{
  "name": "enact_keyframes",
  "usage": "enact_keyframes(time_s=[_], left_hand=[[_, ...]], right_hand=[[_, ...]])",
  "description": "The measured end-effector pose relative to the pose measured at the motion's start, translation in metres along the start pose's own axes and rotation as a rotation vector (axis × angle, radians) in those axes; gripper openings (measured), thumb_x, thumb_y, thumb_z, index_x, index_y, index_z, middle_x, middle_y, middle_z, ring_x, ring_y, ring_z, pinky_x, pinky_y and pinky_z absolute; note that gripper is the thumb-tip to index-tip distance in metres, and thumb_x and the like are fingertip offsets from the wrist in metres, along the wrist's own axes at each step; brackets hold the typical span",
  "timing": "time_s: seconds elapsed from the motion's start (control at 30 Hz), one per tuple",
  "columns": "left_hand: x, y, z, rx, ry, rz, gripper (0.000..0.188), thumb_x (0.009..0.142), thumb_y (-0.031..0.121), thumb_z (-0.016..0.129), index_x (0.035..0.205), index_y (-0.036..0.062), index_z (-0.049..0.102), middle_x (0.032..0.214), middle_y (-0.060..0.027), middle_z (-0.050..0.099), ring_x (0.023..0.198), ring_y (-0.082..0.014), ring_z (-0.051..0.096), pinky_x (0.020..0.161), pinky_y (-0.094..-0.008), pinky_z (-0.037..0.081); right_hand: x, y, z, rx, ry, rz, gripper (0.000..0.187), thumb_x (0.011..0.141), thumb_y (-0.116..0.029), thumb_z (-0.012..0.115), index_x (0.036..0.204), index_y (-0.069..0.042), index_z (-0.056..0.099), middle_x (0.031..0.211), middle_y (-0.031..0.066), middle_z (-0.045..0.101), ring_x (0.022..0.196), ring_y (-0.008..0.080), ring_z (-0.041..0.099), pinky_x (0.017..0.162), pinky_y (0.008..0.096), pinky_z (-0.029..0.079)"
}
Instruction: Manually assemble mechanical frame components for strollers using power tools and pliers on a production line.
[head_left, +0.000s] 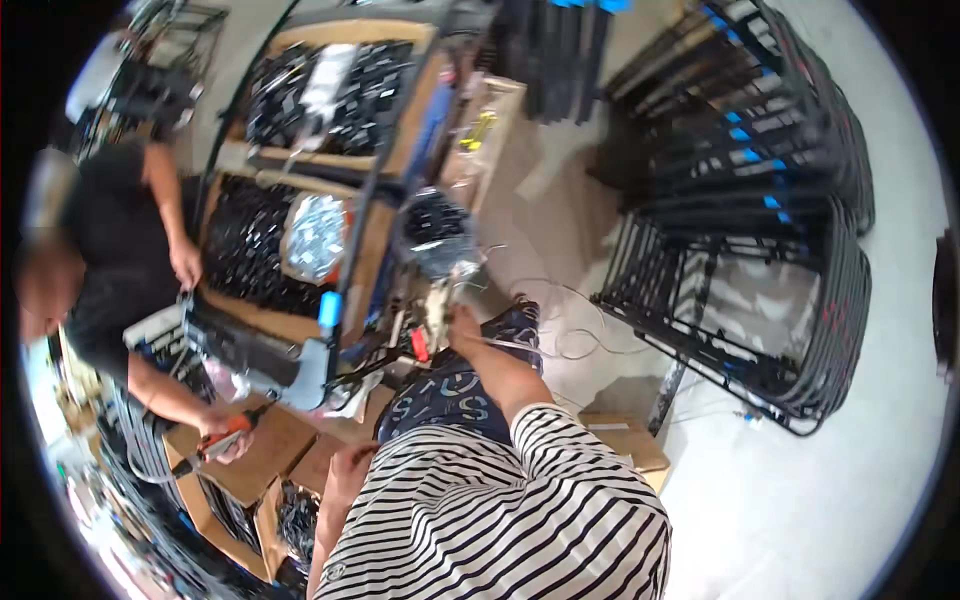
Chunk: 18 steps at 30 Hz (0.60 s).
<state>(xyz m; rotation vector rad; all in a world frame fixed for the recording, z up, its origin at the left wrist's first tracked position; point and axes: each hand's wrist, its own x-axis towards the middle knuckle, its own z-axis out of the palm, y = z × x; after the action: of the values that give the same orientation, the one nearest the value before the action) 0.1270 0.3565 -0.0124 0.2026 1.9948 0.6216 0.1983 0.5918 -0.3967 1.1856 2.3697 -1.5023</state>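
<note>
My right hand (462, 329) reaches forward past my knee, to the cluttered edge of the workbench. Motion smears its fingers, so I cannot tell what they hold, if anything. Close to it lie a red-handled tool (420, 344) and a pale, blurred object (437, 305). Low beside my thigh, my left hand (348, 468) has its fingers curled in, near the open cardboard boxes. Anything inside that hand is hidden. A black frame with a grey panel (262, 357) stands on the bench, left of my right hand.
At left a co-worker (120, 230) grips an orange power driver (222, 440). Boxes of small black parts (250, 240) and a bag of silvery pieces (316, 238) fill the bench. Black metal frames (740, 320) are stacked at right. A thin pale hose (580, 345) loops across the floor.
</note>
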Motion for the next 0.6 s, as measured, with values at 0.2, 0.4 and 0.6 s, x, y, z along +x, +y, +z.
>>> enact_keyframes(time_s=[0.2,0.4,0.6], left_hand=[[0.093,0.278,0.18,-0.03,-0.831,0.586,0.039,0.095,0.014,0.06,0.13,-0.0012,0.054,0.124,-0.0095,0.061,0.112,-0.0171,0.057,0.097,-0.0295,0.045],[0.083,0.499,0.515,-0.106,-1.15,0.399,0.039,0.088,0.028,0.066,0.114,-0.0005,0.061,0.106,-0.0118,0.064,0.095,-0.0206,0.062,0.086,-0.0349,0.049],[0.013,0.53,0.622,-0.409,-0.904,0.144,0.029,0.081,0.019,0.066,0.101,-0.0017,0.063,0.092,-0.0156,0.064,0.083,-0.0253,0.064,0.071,-0.0427,0.05]], right_hand=[[-0.092,0.078,-0.098,0.522,-0.481,-0.316,0.057,0.078,-0.019,0.066,0.133,-0.009,0.051,0.108,0.0173,0.065,0.096,0.0305,0.064,0.082,0.0414,0.052],[-0.23,0.115,-0.25,0.48,0.187,0.288,0.047,0.081,-0.036,0.072,0.114,-0.002,0.064,0.108,0.0164,0.069,0.095,0.0275,0.067,0.085,0.0361,0.052],[-0.326,0.202,-0.256,1.13,0.84,0.534,0.023,0.091,-0.021,0.063,0.103,-0.001,0.063,0.084,0.0091,0.065,0.077,0.019,0.063,0.071,0.0349,0.054]])
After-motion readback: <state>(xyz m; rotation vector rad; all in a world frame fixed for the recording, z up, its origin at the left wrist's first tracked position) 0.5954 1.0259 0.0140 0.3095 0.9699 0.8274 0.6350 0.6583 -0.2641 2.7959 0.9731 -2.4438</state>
